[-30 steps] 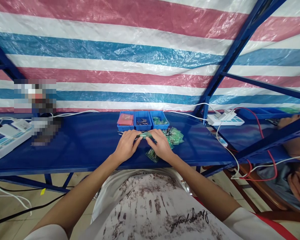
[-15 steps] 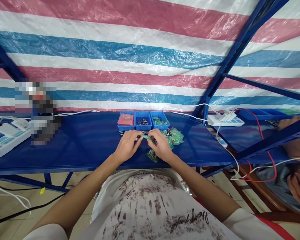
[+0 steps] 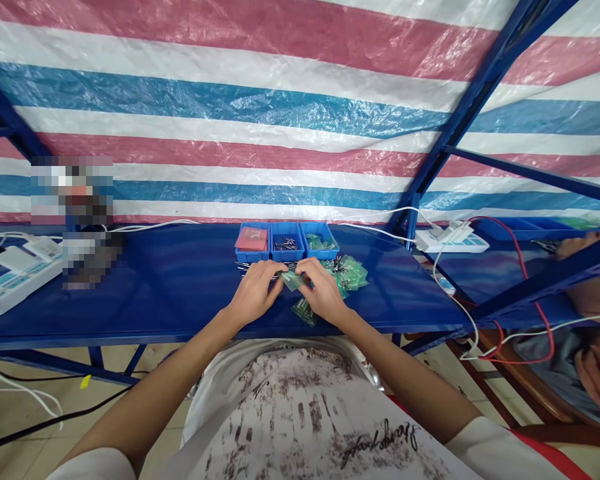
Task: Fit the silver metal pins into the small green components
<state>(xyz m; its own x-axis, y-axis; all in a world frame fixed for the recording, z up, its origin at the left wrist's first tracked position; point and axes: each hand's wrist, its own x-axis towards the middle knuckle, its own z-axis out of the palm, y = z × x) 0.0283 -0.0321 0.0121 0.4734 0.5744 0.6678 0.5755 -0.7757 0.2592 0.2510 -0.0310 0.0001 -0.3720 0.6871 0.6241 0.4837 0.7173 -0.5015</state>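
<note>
Between my hands is a small green clear plastic bag [image 3: 292, 280], pinched from both sides. My left hand [image 3: 256, 291] has its fingers closed on the bag's left edge; my right hand [image 3: 321, 288] grips its right edge. What is inside the bag is too small to tell. Beside my right hand lies a pile of similar green bags [image 3: 353, 273]. Another packet [image 3: 304, 311], holding thin metal pieces, rests just below that hand. Dark thin rods [image 3: 243, 268] lie behind my left fingers, partly hidden by them.
Three joined blue bins stand behind my hands: one with pink packets [image 3: 251, 239], one with dark rods [image 3: 286, 243], one with green bags [image 3: 318, 241]. White power strips [image 3: 450, 239] with cables sit at both sides. A co-worker's arm [image 3: 593, 280] is at the right.
The green bag has turned from nearly edge-on to showing its flat face, hanging lower between my fingers. Both hands have stayed almost in place.
</note>
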